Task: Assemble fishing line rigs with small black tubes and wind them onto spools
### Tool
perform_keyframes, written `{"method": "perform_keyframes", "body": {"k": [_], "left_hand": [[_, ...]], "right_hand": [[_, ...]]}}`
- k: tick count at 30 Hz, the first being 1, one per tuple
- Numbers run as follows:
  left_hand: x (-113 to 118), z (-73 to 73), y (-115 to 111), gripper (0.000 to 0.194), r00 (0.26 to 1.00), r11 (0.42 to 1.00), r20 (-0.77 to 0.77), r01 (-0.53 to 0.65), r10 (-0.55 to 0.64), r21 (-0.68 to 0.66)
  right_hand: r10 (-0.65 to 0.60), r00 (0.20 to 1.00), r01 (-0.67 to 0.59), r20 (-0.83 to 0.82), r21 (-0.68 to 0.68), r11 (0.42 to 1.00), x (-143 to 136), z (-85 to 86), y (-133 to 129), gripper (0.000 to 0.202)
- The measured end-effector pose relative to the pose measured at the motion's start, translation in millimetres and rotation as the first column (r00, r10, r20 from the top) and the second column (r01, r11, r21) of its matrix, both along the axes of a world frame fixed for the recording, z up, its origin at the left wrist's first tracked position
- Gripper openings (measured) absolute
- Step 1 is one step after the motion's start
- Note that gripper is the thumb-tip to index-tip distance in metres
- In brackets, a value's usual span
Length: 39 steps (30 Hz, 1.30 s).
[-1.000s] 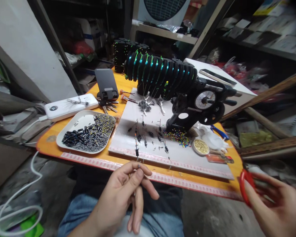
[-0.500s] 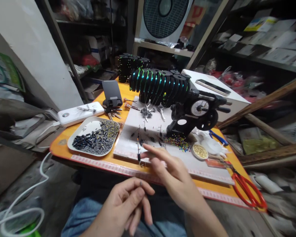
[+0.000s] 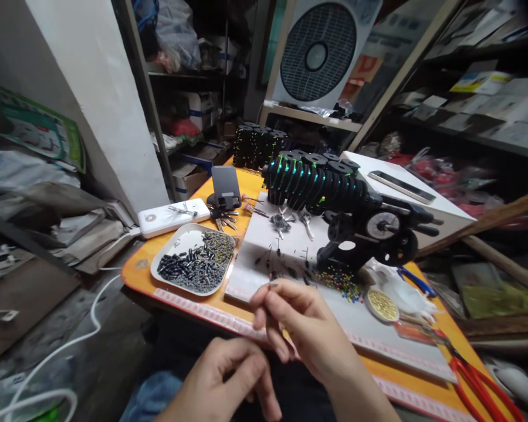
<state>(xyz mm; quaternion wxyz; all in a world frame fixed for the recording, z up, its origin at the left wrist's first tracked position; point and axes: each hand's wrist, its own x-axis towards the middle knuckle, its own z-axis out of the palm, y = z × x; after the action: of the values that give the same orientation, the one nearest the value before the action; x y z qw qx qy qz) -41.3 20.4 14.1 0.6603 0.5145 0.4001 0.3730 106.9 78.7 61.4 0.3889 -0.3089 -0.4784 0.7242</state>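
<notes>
My right hand [image 3: 297,319] is raised over the front edge of the white board [image 3: 246,272], its thumb and forefinger pinched together. A tiny dark piece shows at those fingertips, too small to name. Lower and to the left, my left hand [image 3: 229,375] is curled in front of the table edge, thumb against the bent forefinger; whatever lies between them is hidden. Behind my right hand, small black parts with thin wires [image 3: 293,271] lie on the board. A white tray [image 3: 158,249] of black and grey cylindrical pieces stands to the left.
A black geared machine [image 3: 352,234] with a row of discs and blue-green wire stands on the board. Coloured beads [image 3: 341,282], a dish of gold-coloured bits [image 3: 382,305] and red-handled scissors [image 3: 477,381] lie right. A power bank [image 3: 173,217] and keys [image 3: 224,218] sit back left.
My right hand has drawn back from the small black parts, and its fingers have gone from stretched out to pinched. My left hand has sunk slightly. The view has shifted.
</notes>
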Motion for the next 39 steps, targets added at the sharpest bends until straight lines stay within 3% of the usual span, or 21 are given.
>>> {"method": "perform_keyframes", "body": {"k": [2, 5, 7, 10, 14, 17, 20, 23, 25, 26, 28, 29, 31, 34, 37, 39], "left_hand": [[-3, -4.7, -7, 0.064, 0.999, 0.999, -0.032, 0.016, -0.017, -0.038], [-8, -10.4, -17, 0.065, 0.999, 0.989, 0.03, -0.018, 0.023, -0.15], [-11, -12.6, -21, 0.062, 0.986, 0.972, 0.165, 0.021, 0.018, -0.234], [-11, -13.0, -25, 0.059, 0.906, 0.918, 0.423, 0.151, 0.02, -0.366], [-7, -8.7, -29, 0.05, 0.817, 0.881, 0.56, 0.157, 0.138, -0.447], [-6, -8.1, -33, 0.047, 0.79, 0.894, 0.603, 0.186, 0.11, -0.407], [-7, -11.9, -35, 0.049, 0.839, 0.922, 0.538, 0.14, 0.084, -0.361], [-12, -12.9, -33, 0.055, 0.934, 0.963, 0.357, 0.104, -0.009, -0.248], [-18, -8.7, -28, 0.051, 0.988, 0.991, 0.141, 0.081, -0.067, -0.102], [-22, -5.2, -24, 0.045, 0.999, 0.999, 0.009, 0.047, -0.047, -0.008], [-29, 3.7, -14, 0.026, 0.969, 0.974, -0.22, -0.061, 0.11, 0.217], [-32, 8.5, -9, 0.031, 0.937, 0.949, -0.28, -0.125, 0.209, 0.288], [-33, 18.5, 4, 0.05, 0.882, 0.883, -0.294, -0.23, 0.367, 0.41], [-27, 31.9, 20, 0.037, 0.909, 0.831, -0.185, -0.239, 0.374, 0.503], [-17, 38.2, 30, 0.022, 0.968, 0.882, -0.024, -0.216, 0.249, 0.418], [-12, 36.6, 32, 0.031, 0.981, 0.934, 0.059, -0.194, 0.185, 0.301]], "right_hand": [[-0.024, 0.987, 0.001, -0.158, -0.141, 0.99, -5, -3.5, 0, 0.021], [-0.085, 0.975, 0.043, -0.207, -0.201, 0.979, -12, -8.2, 0, 0.021], [-0.103, 0.971, 0.055, -0.214, -0.216, 0.975, -16, -10.7, 1, 0.021], [-0.096, 0.971, 0.043, -0.22, -0.234, 0.971, -20, -13.4, 1, 0.02], [-0.07, 0.973, 0.018, -0.219, -0.231, 0.973, -18, -13.7, -1, 0.019], [-0.054, 0.976, 0.009, -0.211, -0.212, 0.977, -16, -12.5, -2, 0.018], [-0.038, 0.98, 0.001, -0.196, -0.183, 0.983, -17, -12.3, -3, 0.018], [-0.026, 0.982, -0.001, -0.185, -0.144, 0.99, -16, -12.3, -4, 0.019], [-0.019, 0.992, 0.009, -0.125, -0.077, 0.997, -12, -10.0, -5, 0.019], [-0.015, 0.998, 0.014, -0.066, -0.028, 1.0, -10, -7.5, -4, 0.02], [-0.018, 0.997, 0.012, 0.076, 0.082, 0.997, -5, 0.5, -3, 0.022], [-0.028, 0.989, 0.008, 0.144, 0.14, 0.99, -3, 5.7, -1, 0.022], [-0.061, 0.968, -0.004, 0.243, 0.259, 0.966, 0, 17.4, 2, 0.021], [-0.116, 0.931, -0.057, 0.346, 0.453, 0.89, 1, 31.2, 5, 0.018], [-0.12, 0.907, -0.119, 0.404, 0.519, 0.847, 1, 32.7, 8, 0.021], [-0.093, 0.917, -0.107, 0.388, 0.463, 0.88, 2, 27.1, 12, 0.022]]}}
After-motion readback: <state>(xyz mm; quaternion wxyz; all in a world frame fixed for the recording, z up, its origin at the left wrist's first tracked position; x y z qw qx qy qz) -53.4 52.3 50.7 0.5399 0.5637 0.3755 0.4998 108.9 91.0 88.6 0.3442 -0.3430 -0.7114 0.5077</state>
